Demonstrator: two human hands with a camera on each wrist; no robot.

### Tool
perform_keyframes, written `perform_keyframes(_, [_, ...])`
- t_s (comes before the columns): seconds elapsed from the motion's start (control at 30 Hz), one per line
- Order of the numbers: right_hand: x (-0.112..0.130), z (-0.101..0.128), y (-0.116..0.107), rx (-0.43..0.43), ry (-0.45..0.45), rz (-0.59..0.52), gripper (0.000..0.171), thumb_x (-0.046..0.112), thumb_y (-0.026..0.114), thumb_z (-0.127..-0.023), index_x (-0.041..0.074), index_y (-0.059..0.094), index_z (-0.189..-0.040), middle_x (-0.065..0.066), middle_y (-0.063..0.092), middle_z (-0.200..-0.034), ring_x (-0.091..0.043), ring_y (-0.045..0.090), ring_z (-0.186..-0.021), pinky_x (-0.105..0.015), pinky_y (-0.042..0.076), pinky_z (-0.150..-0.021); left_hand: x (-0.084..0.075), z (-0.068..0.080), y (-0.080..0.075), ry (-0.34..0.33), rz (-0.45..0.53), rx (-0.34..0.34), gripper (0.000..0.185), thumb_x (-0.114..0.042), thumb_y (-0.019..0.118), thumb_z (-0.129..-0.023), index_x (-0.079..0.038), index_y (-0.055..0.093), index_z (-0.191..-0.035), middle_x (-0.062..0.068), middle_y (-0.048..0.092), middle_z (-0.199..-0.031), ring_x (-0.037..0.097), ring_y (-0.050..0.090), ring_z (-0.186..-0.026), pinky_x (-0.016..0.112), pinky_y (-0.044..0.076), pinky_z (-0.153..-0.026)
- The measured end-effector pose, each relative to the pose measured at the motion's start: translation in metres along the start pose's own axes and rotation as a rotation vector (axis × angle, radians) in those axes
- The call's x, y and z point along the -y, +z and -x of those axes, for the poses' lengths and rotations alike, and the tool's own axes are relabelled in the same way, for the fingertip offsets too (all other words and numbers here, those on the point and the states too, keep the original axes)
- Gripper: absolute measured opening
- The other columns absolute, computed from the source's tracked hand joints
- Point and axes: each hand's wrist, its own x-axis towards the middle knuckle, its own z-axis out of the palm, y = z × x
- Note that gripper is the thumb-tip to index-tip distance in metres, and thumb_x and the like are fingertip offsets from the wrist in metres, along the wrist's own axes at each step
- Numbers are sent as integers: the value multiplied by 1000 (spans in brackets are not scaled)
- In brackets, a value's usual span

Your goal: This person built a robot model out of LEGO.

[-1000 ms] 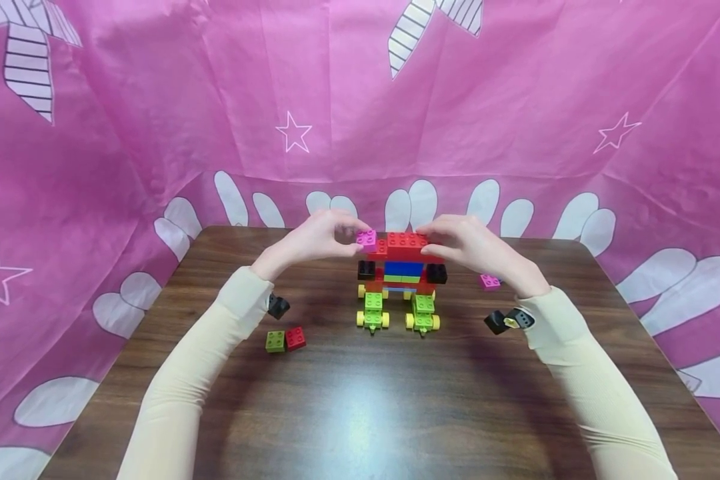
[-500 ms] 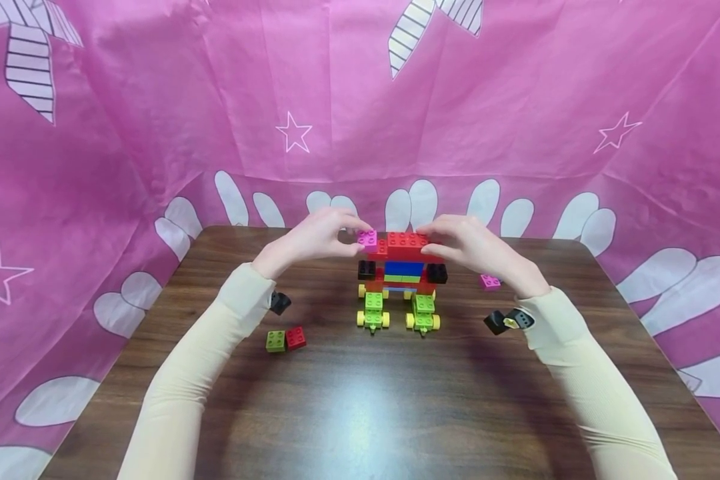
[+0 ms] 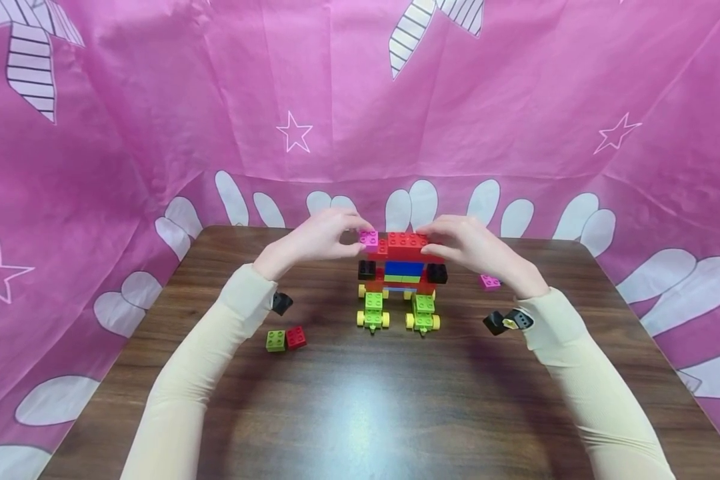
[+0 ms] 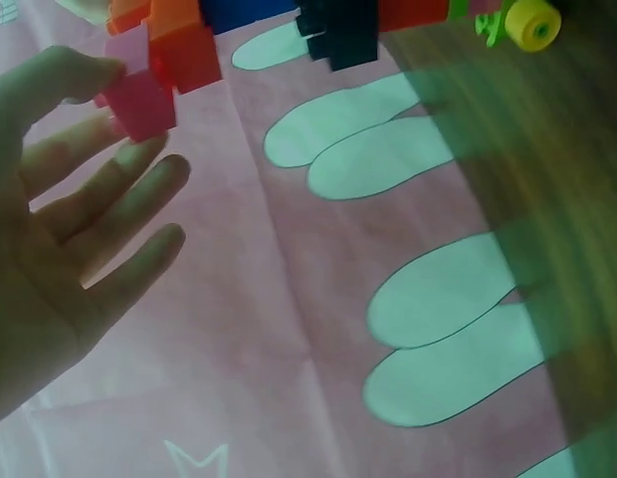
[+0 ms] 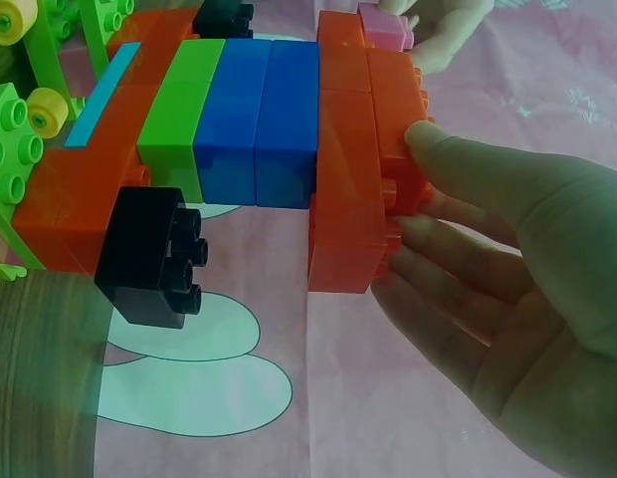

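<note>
My left hand (image 3: 315,239) pinches a pink toy brick (image 3: 369,241) between thumb and fingers at the top left of a block figure. In the left wrist view that pink brick (image 4: 139,95) sits right against an orange-red one. The long red brick (image 3: 405,244) on top is held by my right hand (image 3: 471,247), thumb on the near side. Below it the figure has blue bricks (image 3: 403,269), a lime layer, a black brick (image 3: 367,269) on the left side and another black brick (image 3: 437,273) on the right. Lime wheeled bases (image 3: 373,312) with yellow wheels carry it.
On the wooden table (image 3: 360,400), a lime brick (image 3: 275,341) and a red brick (image 3: 296,337) lie to the left. Behind my right wrist is a loose pink brick (image 3: 490,282). Pink patterned cloth (image 3: 360,133) hangs behind and beside the table.
My left hand has shifted slightly to the right with the pink brick, closer to the red bricks. My right hand and the block figure have stayed in place.
</note>
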Motion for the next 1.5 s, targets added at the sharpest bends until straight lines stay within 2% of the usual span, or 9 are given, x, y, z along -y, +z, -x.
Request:
perform_keyframes(0.17, [1, 0, 1, 1, 2, -8, 37, 20, 75, -88, 7, 69, -122, -10, 74, -110, -25, 68, -103, -46, 56, -93, 5, 3, 9, -72, 186, -23, 34, -28, 69, -92, -10, 69, -121, 4, 72, -116, 19, 62, -111, 39, 50, -101])
perform_keyframes(0.3, [1, 0, 1, 2, -1, -9, 37, 20, 75, -88, 8, 70, -122, -10, 74, -110, -25, 67, -103, -45, 56, -93, 9, 4, 16, -151, 318, -61, 34, -30, 71, -91, -14, 69, -121, 1, 72, -115, 16, 64, -110, 38, 52, -101])
perform_keyframes(0.47, [1, -1, 1, 1, 1, -6, 37, 21, 75, -88, 7, 70, -122, -10, 74, -110, -25, 68, -103, -45, 56, -93, 9, 5, 21, -201, 409, -99, 33, -28, 72, -90, -14, 70, -120, 2, 72, -112, 17, 65, -106, 38, 53, -99])
perform_keyframes(0.83, [2, 0, -1, -11, -4, 7, 37, 19, 76, -87, 5, 69, -121, -12, 74, -110, -26, 68, -102, -46, 57, -91, 6, 3, 22, -217, 410, -102, 35, -26, 72, -91, -12, 70, -122, 4, 71, -112, 18, 62, -101, 36, 55, -94])
perform_keyframes(1.03, [1, -1, 1, -15, -12, 3, 37, 20, 76, -87, 6, 70, -121, -11, 75, -109, -25, 69, -102, -45, 56, -92, 7, 4, 25, -228, 416, -106, 34, -25, 72, -91, -11, 70, -122, 4, 71, -112, 18, 62, -103, 35, 55, -95])
perform_keyframes(1.5, [2, -1, 1, 8, 36, -17, 39, 21, 76, -87, 6, 70, -122, -11, 75, -111, -26, 69, -103, -46, 56, -93, 5, 7, 29, -212, 389, -140, 36, -29, 69, -93, -13, 68, -126, 4, 71, -116, 18, 62, -110, 37, 53, -99])
